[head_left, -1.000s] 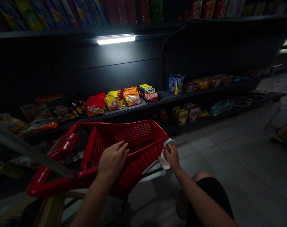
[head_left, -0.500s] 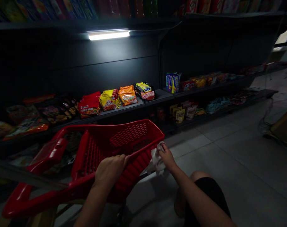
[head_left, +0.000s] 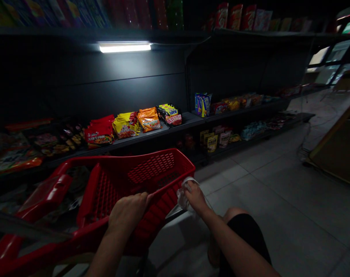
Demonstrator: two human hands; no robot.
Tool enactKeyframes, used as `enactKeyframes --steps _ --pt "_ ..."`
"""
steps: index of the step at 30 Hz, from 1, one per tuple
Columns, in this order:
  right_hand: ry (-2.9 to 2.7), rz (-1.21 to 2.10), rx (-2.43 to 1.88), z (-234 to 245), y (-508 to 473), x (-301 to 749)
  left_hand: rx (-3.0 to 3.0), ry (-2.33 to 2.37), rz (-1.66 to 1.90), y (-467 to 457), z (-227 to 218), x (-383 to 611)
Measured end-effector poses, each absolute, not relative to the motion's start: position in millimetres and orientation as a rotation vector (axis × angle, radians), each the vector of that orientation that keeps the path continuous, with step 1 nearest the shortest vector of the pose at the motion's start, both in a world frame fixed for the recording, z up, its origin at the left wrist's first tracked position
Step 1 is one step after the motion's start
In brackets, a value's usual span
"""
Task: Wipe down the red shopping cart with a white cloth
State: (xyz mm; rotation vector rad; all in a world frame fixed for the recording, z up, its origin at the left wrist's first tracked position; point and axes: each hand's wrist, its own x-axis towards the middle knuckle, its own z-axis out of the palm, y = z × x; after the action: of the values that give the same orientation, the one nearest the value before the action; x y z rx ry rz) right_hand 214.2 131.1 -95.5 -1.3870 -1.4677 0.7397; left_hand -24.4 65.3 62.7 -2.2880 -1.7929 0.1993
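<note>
Head view: right hand (head_left: 193, 195) grips white cloth (head_left: 181, 198), lower centre; looks light, limp, I'd hold it bunched. Left hand (head_left: 128, 209) curled over red shopping cart (head_left: 151, 215), lower left; stiff plastic, likely slick.

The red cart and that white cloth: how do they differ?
The red cart is far bigger than the white cloth. The cart looks stiff, with openings through its sides; the cloth is limp and crumpled. The cart is glossy red, the cloth whitish. Both are being handled: the left hand grips the cart, the right hand holds the cloth.
</note>
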Motion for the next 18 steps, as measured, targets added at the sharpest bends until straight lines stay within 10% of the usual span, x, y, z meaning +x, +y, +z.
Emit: enactKeyframes --steps 6,18 --pt "-0.951 1.231 -1.022 -106.2 121.8 208.0 -2.273 -1.809 0.194 63.9 66.1 -21.5" --pt "-1.707 0.654 -1.443 -84.3 116.1 211.1 -2.287 -1.781 0.102 64.9 63.2 -22.0"
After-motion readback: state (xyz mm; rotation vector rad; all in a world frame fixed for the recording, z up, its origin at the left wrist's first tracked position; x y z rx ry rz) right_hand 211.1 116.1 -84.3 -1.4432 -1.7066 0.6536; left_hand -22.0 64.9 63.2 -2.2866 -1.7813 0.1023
